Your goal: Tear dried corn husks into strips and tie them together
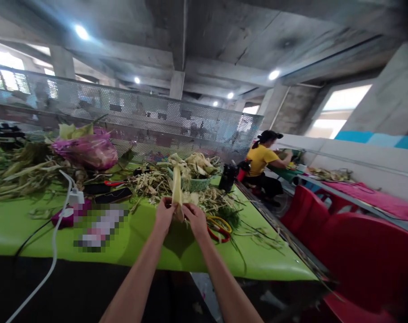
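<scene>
A pale yellow-green corn husk (177, 186) stands upright between my two hands, above the green tabletop (143, 246). My left hand (165, 214) pinches its lower end from the left. From the right, my right hand (194, 217) grips the same lower end, fingers closed. Just behind the husk is a green basket (200, 183) heaped with dry husks (199, 163). Loose dried plant scraps (150, 183) lie around the basket. Beside my right hand rest scissors with red and yellow handles (220, 228).
Left are a pink plastic bag (85, 150), dry stalks (18, 175), a dark phone (113, 195) and a white cable (55, 237). A black bottle (228, 177) stands near the right edge. Red chairs (358, 255) and a seated person in yellow (261, 159) are farther right.
</scene>
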The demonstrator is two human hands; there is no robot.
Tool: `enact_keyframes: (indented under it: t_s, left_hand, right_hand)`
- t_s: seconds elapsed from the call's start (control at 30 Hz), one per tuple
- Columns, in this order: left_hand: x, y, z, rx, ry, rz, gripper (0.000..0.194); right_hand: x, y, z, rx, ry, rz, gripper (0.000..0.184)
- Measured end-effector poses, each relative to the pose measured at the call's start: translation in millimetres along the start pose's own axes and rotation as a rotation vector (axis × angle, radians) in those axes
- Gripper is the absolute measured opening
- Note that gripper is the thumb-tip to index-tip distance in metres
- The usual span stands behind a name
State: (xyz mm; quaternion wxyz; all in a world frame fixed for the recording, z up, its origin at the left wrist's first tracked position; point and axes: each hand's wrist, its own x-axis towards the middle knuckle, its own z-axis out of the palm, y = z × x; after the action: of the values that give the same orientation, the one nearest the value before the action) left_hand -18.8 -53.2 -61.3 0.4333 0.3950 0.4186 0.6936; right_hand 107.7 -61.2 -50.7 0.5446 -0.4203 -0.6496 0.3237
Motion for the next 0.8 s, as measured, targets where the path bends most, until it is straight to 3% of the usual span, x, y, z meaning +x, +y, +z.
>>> enact_keyframes:
  t_s: [0.1, 0.3, 0.57, 0.67, 0.8]
  left_hand:
    - [1, -2, -1.6, -0.005, 0.016, 0.026, 0.027]
    - [-1, -4, -1.2, -0.009, 0.062, 0.005, 0.031]
    - [15, -8, -16.0, 0.184, 0.381, 0.034, 0.022]
    - [20, -4, -11.4, 0.241, 0.312, 0.092, 0.025]
    - [16, 7, -1.5, 0.306, 0.258, 0.222, 0.046]
  right_hand:
    - [0, 5, 0, 0.095, -0.032, 0.051, 0.032]
    - [5, 11, -3, 0.226, 0.048, 0.145, 0.032]
    - [4, 8, -8, 0.277, 0.265, 0.08, 0.024]
    - [4, 4, -8, 0.27, 0.279, 0.053, 0.023]
    - [1, 0, -7, 0.234, 0.234, 0.026, 0.018]
